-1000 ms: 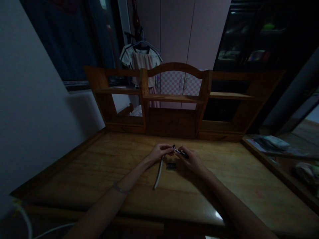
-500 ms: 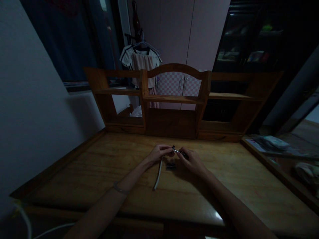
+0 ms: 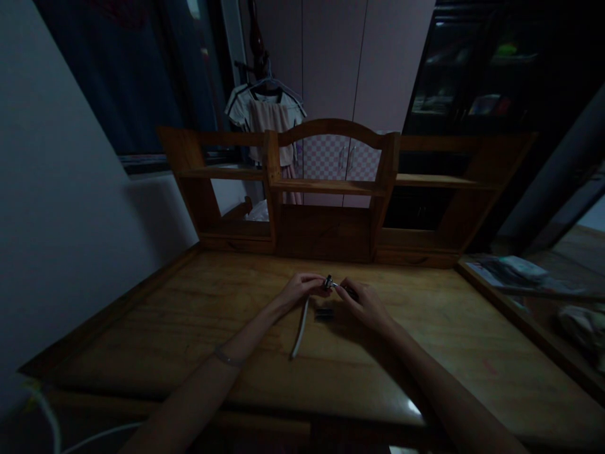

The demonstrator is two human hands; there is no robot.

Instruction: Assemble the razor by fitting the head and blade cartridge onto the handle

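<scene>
Near the middle of the wooden desk, my left hand [image 3: 299, 287] pinches a small dark and silvery part [image 3: 328, 282] at its fingertips. A short white cable [image 3: 300, 329] hangs down from below those fingers toward the desk. My right hand [image 3: 362, 301] is closed round the dark handle of a thin metal tool [image 3: 335, 285], probably a screwdriver. The tool's tip points left and meets the small part. Just below the hands, small dark pieces [image 3: 324, 313] lie on the desk; their details are too dim to tell.
A wooden shelf unit [image 3: 331, 187] stands along the back of the desk [image 3: 227, 309]. At the right, papers and a pale packet [image 3: 524, 267] lie beyond the desk's raised edge. A white cord [image 3: 106, 434] runs at the lower left.
The small part in my left hand has turned slightly. Both hands have otherwise kept nearly the same place and grip.
</scene>
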